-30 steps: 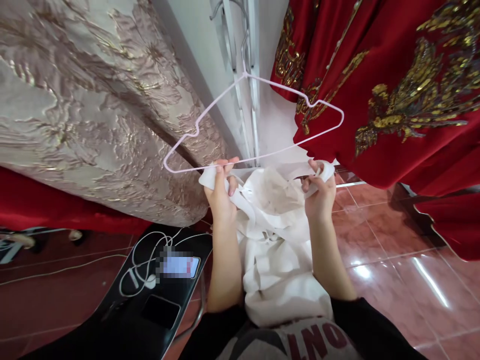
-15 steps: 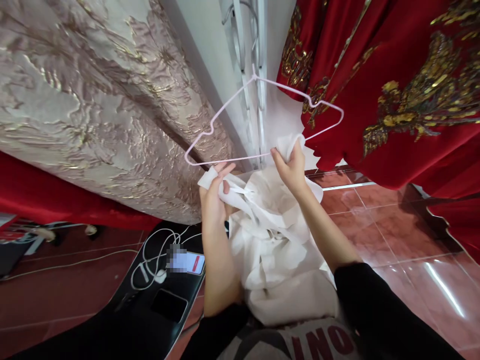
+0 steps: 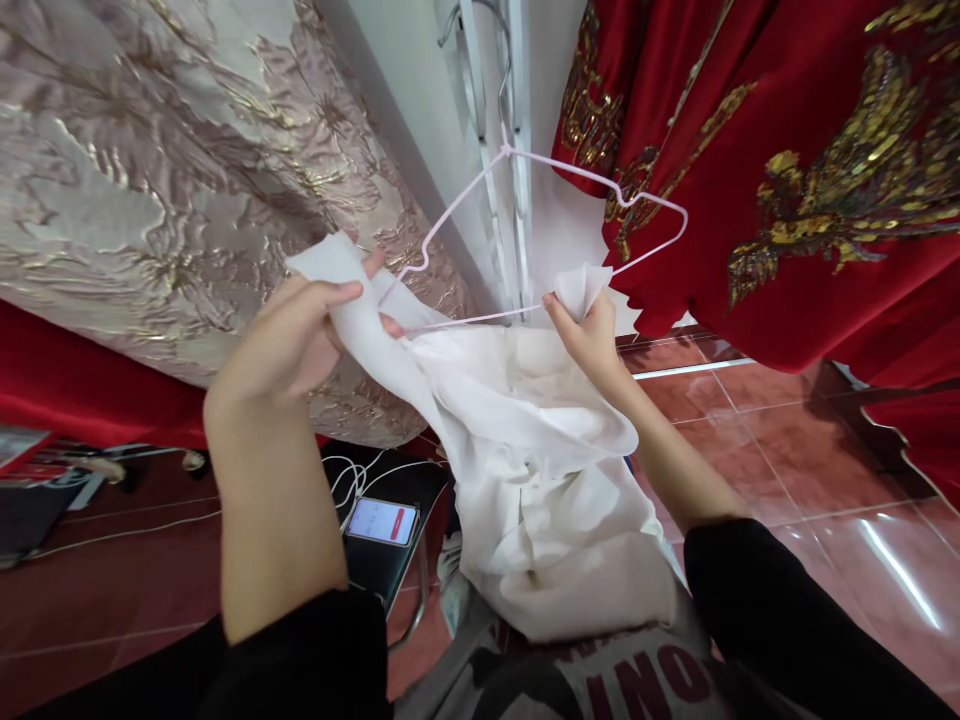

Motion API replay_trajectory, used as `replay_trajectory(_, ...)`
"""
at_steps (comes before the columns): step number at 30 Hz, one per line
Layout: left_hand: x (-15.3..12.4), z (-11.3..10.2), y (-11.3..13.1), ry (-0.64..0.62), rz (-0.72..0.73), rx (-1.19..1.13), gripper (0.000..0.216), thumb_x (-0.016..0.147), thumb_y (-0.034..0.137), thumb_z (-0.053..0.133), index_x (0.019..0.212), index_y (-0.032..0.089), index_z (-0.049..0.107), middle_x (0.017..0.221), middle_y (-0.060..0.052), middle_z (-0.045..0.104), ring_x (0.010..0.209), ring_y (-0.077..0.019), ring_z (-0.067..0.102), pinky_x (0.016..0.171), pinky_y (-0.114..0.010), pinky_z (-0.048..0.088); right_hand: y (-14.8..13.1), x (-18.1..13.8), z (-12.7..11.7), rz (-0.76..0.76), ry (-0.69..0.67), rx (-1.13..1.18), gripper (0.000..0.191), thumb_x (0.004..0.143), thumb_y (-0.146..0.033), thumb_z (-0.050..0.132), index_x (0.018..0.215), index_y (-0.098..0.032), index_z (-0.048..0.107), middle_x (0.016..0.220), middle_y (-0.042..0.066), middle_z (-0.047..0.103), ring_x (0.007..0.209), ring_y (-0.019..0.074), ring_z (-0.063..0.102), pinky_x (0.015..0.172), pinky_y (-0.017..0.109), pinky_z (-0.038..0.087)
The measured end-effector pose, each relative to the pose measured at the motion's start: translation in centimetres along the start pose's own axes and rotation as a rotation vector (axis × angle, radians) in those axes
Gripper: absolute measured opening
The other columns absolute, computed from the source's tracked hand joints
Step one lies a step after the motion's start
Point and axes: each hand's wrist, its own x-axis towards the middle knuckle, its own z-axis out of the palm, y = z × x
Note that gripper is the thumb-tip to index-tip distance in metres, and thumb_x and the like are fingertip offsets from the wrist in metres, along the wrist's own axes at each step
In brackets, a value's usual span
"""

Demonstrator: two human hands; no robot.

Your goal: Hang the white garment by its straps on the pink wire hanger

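Note:
A white garment (image 3: 547, 500) of thin cloth hangs down in folds between my arms and over my lap. My left hand (image 3: 296, 325) grips its upper left edge, which is pulled out over the left end of a pale pink hanger (image 3: 592, 178). That end of the hanger is mostly hidden behind the cloth and fingers. By the hanger's lower bar, right of centre, my right hand (image 3: 589, 330) pinches a bunched part of the same garment. The hanger's right end is bare, and its hook points up toward a metal stand.
Upright white metal bars (image 3: 517, 200) stand behind the hanger. Embossed beige-gold fabric (image 3: 187, 200) hangs at left, red cloth with gold sequins (image 3: 750, 200) at right. A lit phone (image 3: 382, 522) and white cables (image 3: 349, 475) lie on a black seat (image 3: 382, 570). Red tiles (image 3: 802, 450) cover the floor.
My left hand has moved left and up, drawing the garment's edge outward over the hanger's left end. The cloth is stretched wider. My right hand has stayed almost in place.

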Motion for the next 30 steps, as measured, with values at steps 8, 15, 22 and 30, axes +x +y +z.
replay_trajectory(8, 5.6, -1.4, -0.1, -0.208, -0.217, 0.166, 0.053, 0.104, 0.037, 0.069, 0.139, -0.002, 0.064, 0.087, -0.015, 0.073, 0.082, -0.0239, 0.070, 0.075, -0.038, 0.063, -0.2, 0.0, -0.5, 0.017, -0.019, 0.039, 0.029, 0.091, -0.050, 0.068, 0.097, -0.024, 0.056, 0.096, 0.007, 0.074, 0.093, 0.0236, 0.073, 0.087, 0.039, 0.060)
replay_trajectory(15, 5.7, -4.7, 0.3, -0.107, -0.515, 0.058, 0.058, 0.101, 0.050, 0.070, 0.134, 0.002, 0.069, 0.111, -0.024, 0.077, 0.092, -0.0245, 0.067, 0.086, -0.044, 0.060, -0.3, 0.2, -0.9, 0.048, -0.022, 0.046, 0.033, 0.091, -0.054, 0.069, 0.095, -0.023, 0.059, 0.095, 0.008, 0.075, 0.093, 0.0242, 0.073, 0.088, 0.039, 0.059)
replay_trajectory(22, 4.8, 3.8, 4.0, -0.255, -0.190, 0.282, 0.073, 0.116, 0.052, 0.025, 0.129, -0.006, 0.068, 0.102, -0.015, 0.074, 0.100, -0.0291, 0.078, 0.094, -0.054, 0.056, -1.1, -1.0, 1.3, 0.067, -0.059, 0.052, 0.032, 0.091, -0.054, 0.069, 0.091, -0.023, 0.064, 0.093, 0.007, 0.077, 0.091, 0.0237, 0.074, 0.090, 0.041, 0.059)
replay_trajectory(30, 5.4, 4.7, 0.2, -0.034, 0.296, 0.974, 0.054, 0.092, 0.017, 0.078, 0.054, 0.020, 0.039, 0.066, -0.005, 0.049, 0.123, -0.0439, 0.065, 0.124, -0.063, 0.032, -1.7, 0.7, -1.2, 0.045, -0.201, 0.177, 0.025, 0.089, -0.045, 0.072, 0.093, -0.021, 0.070, 0.098, 0.007, 0.079, 0.095, 0.0218, 0.073, 0.094, 0.041, 0.059)
